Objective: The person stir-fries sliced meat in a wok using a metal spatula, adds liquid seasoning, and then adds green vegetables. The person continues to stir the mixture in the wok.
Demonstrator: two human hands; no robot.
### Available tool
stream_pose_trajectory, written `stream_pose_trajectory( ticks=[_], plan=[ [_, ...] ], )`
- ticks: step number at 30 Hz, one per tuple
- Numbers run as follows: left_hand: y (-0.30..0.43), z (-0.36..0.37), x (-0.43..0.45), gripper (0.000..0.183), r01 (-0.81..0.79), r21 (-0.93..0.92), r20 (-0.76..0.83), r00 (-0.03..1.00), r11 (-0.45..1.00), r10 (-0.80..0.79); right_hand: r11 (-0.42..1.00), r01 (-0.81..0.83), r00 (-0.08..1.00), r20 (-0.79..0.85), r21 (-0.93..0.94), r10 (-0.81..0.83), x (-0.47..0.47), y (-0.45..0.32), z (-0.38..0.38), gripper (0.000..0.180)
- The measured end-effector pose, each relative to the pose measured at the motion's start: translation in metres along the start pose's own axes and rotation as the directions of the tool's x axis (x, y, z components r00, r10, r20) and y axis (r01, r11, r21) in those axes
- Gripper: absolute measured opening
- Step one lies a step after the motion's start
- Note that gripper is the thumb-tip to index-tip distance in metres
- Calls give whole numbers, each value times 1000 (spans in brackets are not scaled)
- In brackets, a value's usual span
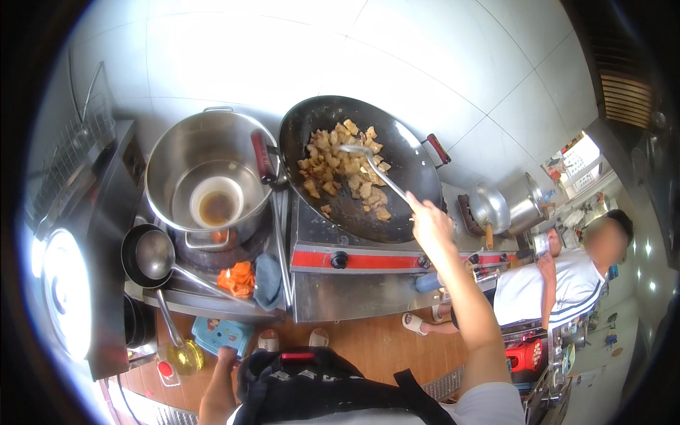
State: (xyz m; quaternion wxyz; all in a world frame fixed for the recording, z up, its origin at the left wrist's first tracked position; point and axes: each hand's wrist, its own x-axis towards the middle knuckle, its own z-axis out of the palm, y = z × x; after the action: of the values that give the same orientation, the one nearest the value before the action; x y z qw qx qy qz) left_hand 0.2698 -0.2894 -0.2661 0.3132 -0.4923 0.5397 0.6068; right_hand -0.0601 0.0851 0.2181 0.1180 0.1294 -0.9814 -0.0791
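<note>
My right hand [431, 219] grips the handle of a metal cooking spatula or ladle [387, 179], its head among browned meat pieces [340, 159]. They lie in a large black wok [414, 204] with dark red side handles, over the stove. My left hand [228, 355] hangs low beside my apron, near a light blue plastic stool [220, 333]; its fingers are mostly hidden. Left of the wok stands a big steel pot [162, 186], holding a white bowl [238, 197] with brown liquid.
A ladle [155, 255] rests in a small black pan [127, 264] at the left. Orange cloth [237, 280] and blue-grey cloth [268, 281] lie on the counter edge. An oil container [188, 358] stands below. Another person [547, 287] stands at the right, near a steel pan [491, 204].
</note>
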Motion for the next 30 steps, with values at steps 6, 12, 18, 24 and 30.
stream_pose_trajectory(
  ticks=[6,12,18,24,30],
  plan=[
    [-21,1,15,16,-251,208,152,963,945,222,999,38,993,111,2,-38,-87,26,-116,49],
    [-8,12,14,16,-159,117,40,987,980,155,998,-50,998,36,-46,51,-34,23,-52,46],
    [13,22,-8,16,-50,-13,-11,999,999,50,995,-73,989,-136,-69,63,5,10,18,46],
    [18,26,-19,12,-35,-66,15,999,997,36,989,35,996,89,-144,-22,-60,21,-77,44],
    [-1,12,-7,14,-101,147,55,994,984,93,987,-56,995,77,-148,68,-46,34,-63,46]
  ],
)
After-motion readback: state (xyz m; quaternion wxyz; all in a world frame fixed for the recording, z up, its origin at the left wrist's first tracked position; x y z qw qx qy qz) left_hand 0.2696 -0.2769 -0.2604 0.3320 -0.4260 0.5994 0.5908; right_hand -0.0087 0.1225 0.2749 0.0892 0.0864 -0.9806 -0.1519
